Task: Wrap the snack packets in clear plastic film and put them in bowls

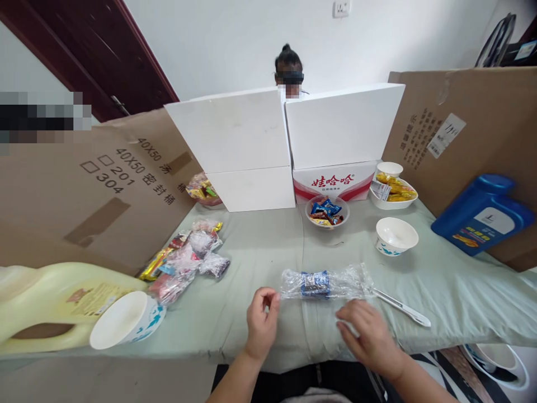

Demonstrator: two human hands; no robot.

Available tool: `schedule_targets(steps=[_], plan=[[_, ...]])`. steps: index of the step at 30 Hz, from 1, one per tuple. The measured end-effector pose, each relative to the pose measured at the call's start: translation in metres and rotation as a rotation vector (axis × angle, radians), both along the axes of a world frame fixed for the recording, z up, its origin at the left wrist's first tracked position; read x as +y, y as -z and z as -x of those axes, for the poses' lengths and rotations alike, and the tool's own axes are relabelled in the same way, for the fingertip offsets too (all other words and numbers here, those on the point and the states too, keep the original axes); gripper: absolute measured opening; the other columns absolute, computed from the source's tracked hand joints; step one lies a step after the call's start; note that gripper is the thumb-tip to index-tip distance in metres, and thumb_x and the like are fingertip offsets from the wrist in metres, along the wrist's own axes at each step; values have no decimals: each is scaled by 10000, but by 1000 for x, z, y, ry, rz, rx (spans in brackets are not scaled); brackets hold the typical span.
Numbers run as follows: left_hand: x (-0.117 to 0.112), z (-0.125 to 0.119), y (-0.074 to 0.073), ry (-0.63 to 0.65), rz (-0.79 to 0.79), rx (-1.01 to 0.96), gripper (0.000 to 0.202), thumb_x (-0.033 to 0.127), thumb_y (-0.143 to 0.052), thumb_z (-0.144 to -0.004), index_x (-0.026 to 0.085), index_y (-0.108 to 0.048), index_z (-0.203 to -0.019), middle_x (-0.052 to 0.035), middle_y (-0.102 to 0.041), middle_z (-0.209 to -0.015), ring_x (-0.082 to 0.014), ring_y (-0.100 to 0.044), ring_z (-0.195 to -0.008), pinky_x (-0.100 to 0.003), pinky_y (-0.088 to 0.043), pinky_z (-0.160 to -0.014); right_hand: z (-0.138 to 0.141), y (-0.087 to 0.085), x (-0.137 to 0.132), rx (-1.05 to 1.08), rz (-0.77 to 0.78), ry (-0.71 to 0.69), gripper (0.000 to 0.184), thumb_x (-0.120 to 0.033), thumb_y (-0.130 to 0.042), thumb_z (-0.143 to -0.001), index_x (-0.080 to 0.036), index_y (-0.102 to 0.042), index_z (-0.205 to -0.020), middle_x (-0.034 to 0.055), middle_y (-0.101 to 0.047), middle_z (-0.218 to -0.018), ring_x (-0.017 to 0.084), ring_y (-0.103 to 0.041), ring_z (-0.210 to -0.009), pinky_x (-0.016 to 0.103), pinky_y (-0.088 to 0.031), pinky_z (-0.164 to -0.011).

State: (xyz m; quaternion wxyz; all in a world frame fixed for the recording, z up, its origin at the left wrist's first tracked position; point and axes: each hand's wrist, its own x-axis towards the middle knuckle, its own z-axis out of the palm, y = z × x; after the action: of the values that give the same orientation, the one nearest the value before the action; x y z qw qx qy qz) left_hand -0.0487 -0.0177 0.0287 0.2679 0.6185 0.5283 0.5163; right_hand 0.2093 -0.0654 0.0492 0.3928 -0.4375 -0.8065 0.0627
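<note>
On the green cloth in front of me lies a small blue packet [315,284] inside clear plastic wrap [352,280]. My left hand [263,318] is curled, thumb and forefinger tips together, right at the wrap's left end. Whether a bit of film is between those fingertips I cannot make out. Below the wrap's right part, my right hand [369,336] hovers with fingers bent and thumb apart, holding nothing. A slim white-handled tool [405,308], possibly a knife, lies to the right, its far end against the twisted film.
Wrapped snacks [184,257], a tilted white bowl [126,322] and a yellow jug [67,302] stand left. Ahead are a candy bowl [327,212], a paper bowl [396,236] and white boxes [251,134]. A blue bottle [482,215] leans right. A person [289,70] is behind the boxes.
</note>
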Motion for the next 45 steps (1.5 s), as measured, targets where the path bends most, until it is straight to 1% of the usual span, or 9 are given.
schedule_targets(steps=[5,9,15,23,28,31,34,38,45], plan=[[0,-22,-18,549,-257,482,145,222,-481,-894,202,-624,-904,-64,-661,-840,-197,-630,-831,-339,-516,-796,20,4,28,-206,13,-58,220,-167,-458,-919,-195,-610,-1077,91,-660,-1133,237,-562,-1130,426,-458,-938],[24,-33,-6,339,-190,682,302,257,-485,-911,206,-581,-1193,-127,-553,-1317,-307,-430,-1306,-534,-368,-1056,13,17,60,-265,45,94,344,-215,-453,-931,-183,-550,-1259,129,-546,-1346,271,-438,-1301,472,-419,-1001],[55,-29,9,317,-50,808,442,327,-449,-949,228,-441,-1379,-115,-488,-1414,-307,-314,-1390,-585,-236,-1109,3,26,82,-305,160,174,294,-283,-477,-930,-174,-599,-1175,117,-664,-1117,267,-570,-1082,452,-422,-914],[57,-19,-18,327,-76,798,352,385,-474,-946,219,-584,-1236,-114,-533,-1364,-318,-327,-1381,-608,-197,-1111,7,-15,48,-315,148,-22,225,-197,-427,-942,-208,-646,-895,53,-635,-834,202,-551,-854,342,-391,-783],[37,-23,-30,502,-151,814,289,309,-487,-945,232,-597,-1200,-77,-656,-1175,-269,-493,-1244,-577,-194,-1126,2,-33,10,-435,497,-302,78,-303,-648,-813,-257,-671,-872,-7,-672,-752,183,-615,-725,286,-413,-657],[32,-30,-27,425,-125,841,190,285,-504,-936,216,-680,-924,-66,-692,-1029,-277,-561,-1133,-583,-285,-1073,2,-30,19,-327,628,-109,135,-309,-554,-886,-264,-668,-943,-15,-675,-740,163,-625,-663,268,-424,-612],[31,-38,-17,348,-115,839,153,233,-555,-888,196,-669,-792,-92,-655,-1143,-304,-540,-1170,-563,-367,-1024,12,-17,46,-238,497,123,304,-255,-535,-882,-225,-591,-1180,79,-659,-1075,216,-623,-959,328,-474,-800],[28,-39,3,328,-53,809,361,152,-586,-784,177,-591,-1144,-133,-513,-1369,-301,-499,-1244,-515,-425,-1009,31,5,72,-361,367,-8,624,-187,-651,-746,-241,-479,-1343,131,-473,-1381,313,-442,-1246,476,-380,-1011],[18,-15,32,346,-7,918,772,377,-604,-818,195,-255,-1482,-125,-305,-1536,-325,-235,-1427,-580,-220,-1133,6,10,87,-168,425,-62,548,-148,-570,-759,-254,-532,-1295,96,-555,-1276,252,-527,-1163,428,-412,-1001]])
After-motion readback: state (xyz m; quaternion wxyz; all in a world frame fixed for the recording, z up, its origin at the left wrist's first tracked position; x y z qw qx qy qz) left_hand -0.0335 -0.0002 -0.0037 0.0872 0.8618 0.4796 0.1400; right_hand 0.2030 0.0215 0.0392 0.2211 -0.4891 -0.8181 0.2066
